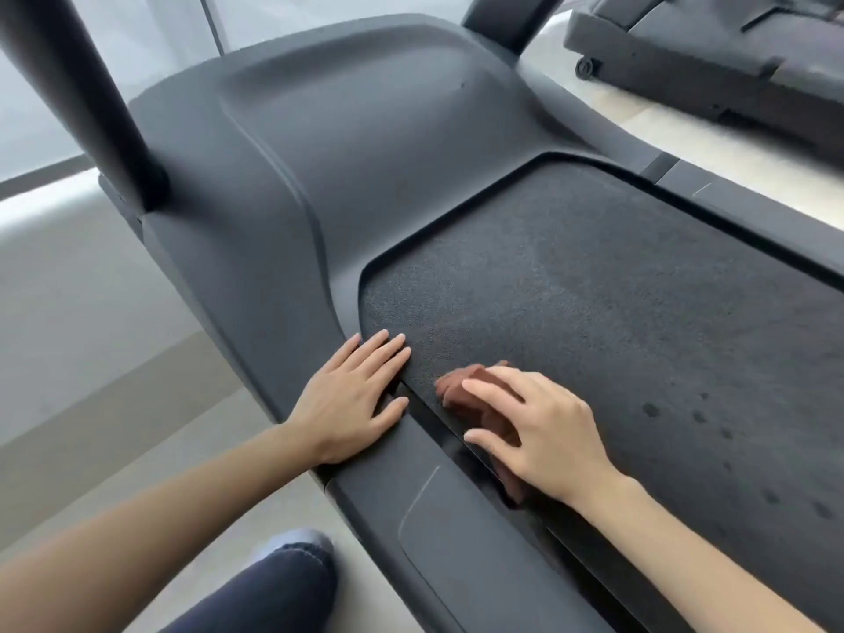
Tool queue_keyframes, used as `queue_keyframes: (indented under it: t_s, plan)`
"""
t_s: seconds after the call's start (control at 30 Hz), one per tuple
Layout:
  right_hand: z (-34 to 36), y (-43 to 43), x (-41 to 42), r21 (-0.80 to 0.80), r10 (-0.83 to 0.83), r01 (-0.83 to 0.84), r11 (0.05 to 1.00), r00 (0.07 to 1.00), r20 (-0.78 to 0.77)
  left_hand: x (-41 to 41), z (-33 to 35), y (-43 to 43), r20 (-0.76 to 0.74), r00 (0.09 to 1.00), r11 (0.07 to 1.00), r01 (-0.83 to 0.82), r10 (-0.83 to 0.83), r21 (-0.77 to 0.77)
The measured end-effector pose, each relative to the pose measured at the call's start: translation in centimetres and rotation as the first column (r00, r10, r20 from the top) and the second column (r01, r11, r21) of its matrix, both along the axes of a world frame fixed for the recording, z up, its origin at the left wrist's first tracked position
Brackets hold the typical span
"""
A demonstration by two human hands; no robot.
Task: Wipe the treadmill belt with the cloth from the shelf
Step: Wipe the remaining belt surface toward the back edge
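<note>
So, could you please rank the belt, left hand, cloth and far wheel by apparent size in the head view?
1. belt
2. left hand
3. cloth, partly under the right hand
4. wheel, farthest away

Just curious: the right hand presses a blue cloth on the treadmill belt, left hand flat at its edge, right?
Not blue: the head view shows the cloth under the right hand is reddish-brown. The rest holds.

The wide-angle head view looks steeply down and forward from close above the treadmill belt (616, 312), facing the motor cover (342, 153) at the far end. The frame is tilted, so the belt runs off right. The left hand (351, 399) and right hand (543, 431) lie near, mid-frame.
</note>
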State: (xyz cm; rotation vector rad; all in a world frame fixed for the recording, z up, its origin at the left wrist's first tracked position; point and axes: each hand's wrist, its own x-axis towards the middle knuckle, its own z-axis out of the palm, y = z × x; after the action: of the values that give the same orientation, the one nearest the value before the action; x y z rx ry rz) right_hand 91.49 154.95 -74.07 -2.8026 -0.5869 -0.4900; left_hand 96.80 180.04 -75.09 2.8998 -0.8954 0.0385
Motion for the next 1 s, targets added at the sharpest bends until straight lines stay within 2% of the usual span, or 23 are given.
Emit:
queue_keyframes:
  t_s: [0.1, 0.23, 0.43, 0.53, 0.6, 0.73, 0.8, 0.9, 1.0]
  plan:
    - [-1.0, 0.2, -0.9, 0.013, 0.027, -0.028, 1.0, 0.998, 0.06, 0.4, 0.0, 1.0, 0.027, 0.998, 0.999, -0.05, 0.05, 0.01]
    - [-1.1, 2.2, 6.2, 0.039, 0.001, -0.003, 0.999, 0.998, 0.065, 0.3, -0.1, 0.9, 0.037, 0.998, 0.998, -0.052, 0.051, 0.027]
    - [-0.8, 3.5, 17.0, 0.038, -0.231, 0.231, 0.972, 0.973, -0.015, 0.2, 0.0, 0.8, 0.051, 0.994, 0.993, -0.098, 0.102, -0.066]
    - [-0.3, 4.3, 18.8, 0.028, -0.323, 0.326, 0.945, 0.943, -0.078, 1.2, -0.1, 0.8, 0.062, 0.989, 0.989, -0.133, 0.137, -0.068]
    - [-0.1, 5.1, 17.0, 0.03, -0.259, 0.26, 0.965, 0.965, -0.044, 2.4, 0.1, 1.0, 0.078, 0.985, 0.987, -0.15, 0.154, -0.055]
    - [-0.8, 5.3, 11.1, 0.034, 0.028, -0.03, 0.999, 0.999, 0.047, 3.6, 0.3, 1.3, 0.073, 0.99, 0.993, -0.12, 0.12, -0.004]
    - [-1.1, 4.0, 10.8, 0.029, 0.08, -0.081, 0.996, 0.996, 0.046, 3.5, 0.3, 1.4, 0.075, 0.993, 0.996, -0.095, 0.094, 0.0]
    - [-0.9, 1.4, 13.4, 0.049, -0.063, 0.06, 0.997, 0.996, 0.058, 4.0, 0.2, 1.2, 0.082, 0.996, 0.999, -0.036, 0.034, 0.025]
    - [-1.0, -2.1, 18.7, 0.071, -0.393, 0.394, 0.916, 0.919, -0.034, 4.9, -0.2, 0.6, 0.084, 0.996, 0.999, -0.002, -0.001, 0.035]
